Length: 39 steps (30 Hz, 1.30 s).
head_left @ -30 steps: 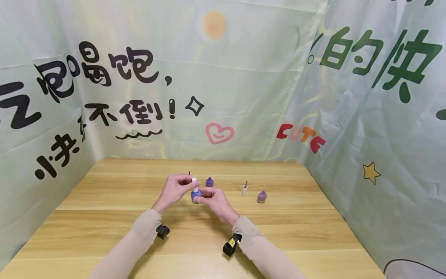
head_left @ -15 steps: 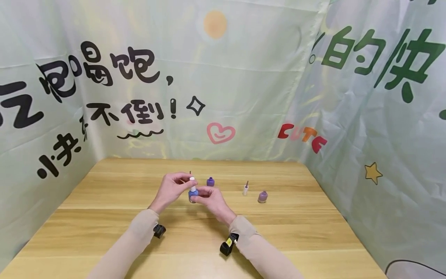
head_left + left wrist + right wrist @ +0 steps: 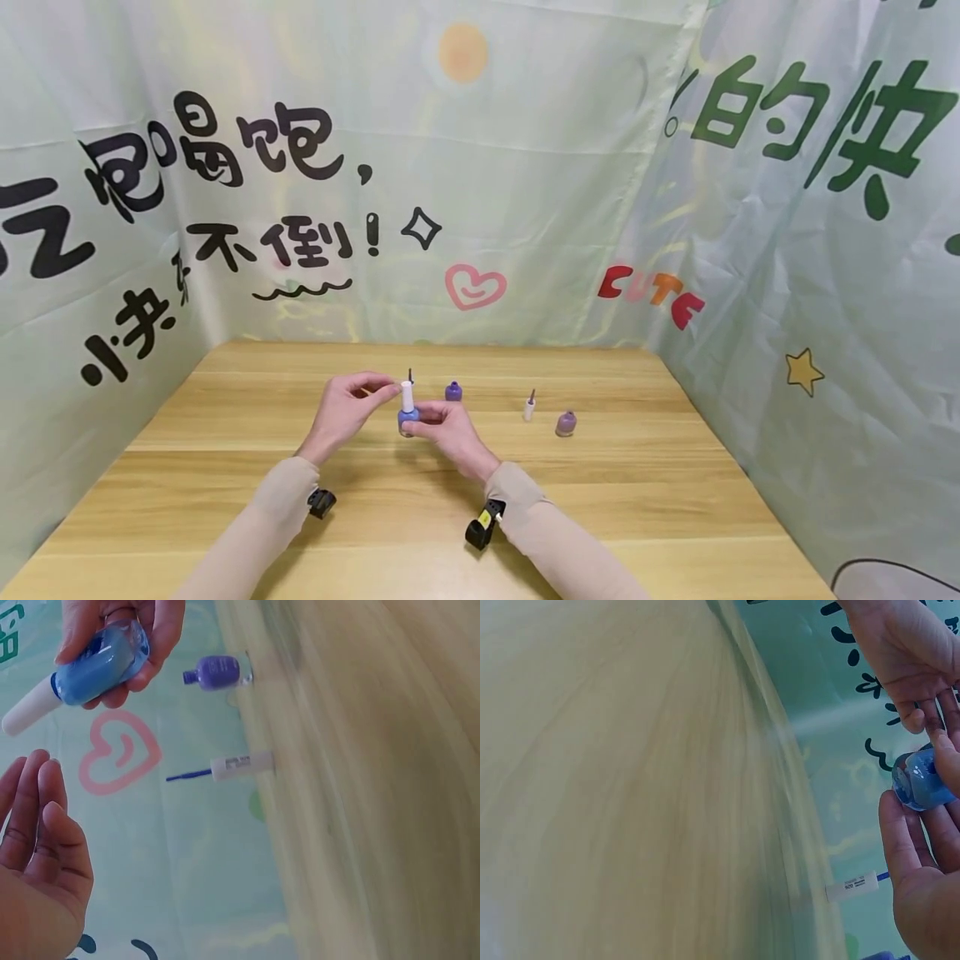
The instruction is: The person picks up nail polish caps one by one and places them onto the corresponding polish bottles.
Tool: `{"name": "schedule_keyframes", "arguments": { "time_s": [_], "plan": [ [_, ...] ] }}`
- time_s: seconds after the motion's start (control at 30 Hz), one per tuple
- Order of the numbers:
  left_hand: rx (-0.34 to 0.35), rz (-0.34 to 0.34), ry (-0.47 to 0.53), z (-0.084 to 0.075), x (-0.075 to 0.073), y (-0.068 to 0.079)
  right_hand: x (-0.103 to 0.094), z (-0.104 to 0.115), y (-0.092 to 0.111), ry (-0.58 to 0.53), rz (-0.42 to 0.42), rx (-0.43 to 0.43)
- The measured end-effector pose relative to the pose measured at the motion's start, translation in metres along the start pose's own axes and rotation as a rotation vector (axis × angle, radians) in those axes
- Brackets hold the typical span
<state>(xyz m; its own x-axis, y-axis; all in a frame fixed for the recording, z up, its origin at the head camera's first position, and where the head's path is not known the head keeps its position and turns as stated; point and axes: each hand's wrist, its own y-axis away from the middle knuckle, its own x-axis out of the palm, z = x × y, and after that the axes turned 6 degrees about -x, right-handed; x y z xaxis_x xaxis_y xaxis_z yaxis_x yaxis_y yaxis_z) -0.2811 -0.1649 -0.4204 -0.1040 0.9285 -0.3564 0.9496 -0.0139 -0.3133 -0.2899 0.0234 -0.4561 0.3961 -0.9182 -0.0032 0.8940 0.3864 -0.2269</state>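
Note:
My right hand [image 3: 453, 435] pinches a blue nail polish bottle [image 3: 105, 664] by its glass body, between thumb and fingers. A long white cap [image 3: 31, 705] sits on the bottle's neck, and the bottle is held up over the table. Beside the cap is my left hand [image 3: 345, 410], its fingers extended and holding nothing; in the left wrist view a gap shows between its fingertips and the cap. The right wrist view shows the base of the blue bottle [image 3: 917, 782] between the right hand's fingers, with the cap hidden.
Behind the hands stand an uncapped purple polish bottle [image 3: 453, 391] and a white cap [image 3: 241, 765] with its dark brush pointing up. Farther right on the wooden table [image 3: 637, 517] are another upturned brush cap [image 3: 529, 408] and a mauve bottle [image 3: 566, 423]. Printed curtains surround the table.
The left hand has let go of the white cap and drawn away to the left. The right hand has carried the blue bottle slightly left. The other bottles and caps stay put.

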Motion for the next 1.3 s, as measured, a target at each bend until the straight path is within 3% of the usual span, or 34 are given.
{"name": "schedule_keyframes", "arguments": {
  "time_s": [0.27,0.5,0.7,1.3],
  "plan": [
    [0.003,-0.007,-0.037,0.015,-0.017,0.008,0.011,-0.006,-0.004,-0.053,0.011,0.017],
    [0.005,-0.021,-0.05,0.023,-0.032,0.015,0.021,-0.011,-0.01,-0.02,-0.012,0.062],
    [-0.02,-0.025,-0.045,0.029,-0.045,0.02,0.029,-0.013,-0.014,0.029,0.006,0.044],
    [-0.059,-0.186,-0.134,0.046,-0.084,0.031,0.061,-0.02,-0.026,0.111,0.037,0.069]
  ]
}}
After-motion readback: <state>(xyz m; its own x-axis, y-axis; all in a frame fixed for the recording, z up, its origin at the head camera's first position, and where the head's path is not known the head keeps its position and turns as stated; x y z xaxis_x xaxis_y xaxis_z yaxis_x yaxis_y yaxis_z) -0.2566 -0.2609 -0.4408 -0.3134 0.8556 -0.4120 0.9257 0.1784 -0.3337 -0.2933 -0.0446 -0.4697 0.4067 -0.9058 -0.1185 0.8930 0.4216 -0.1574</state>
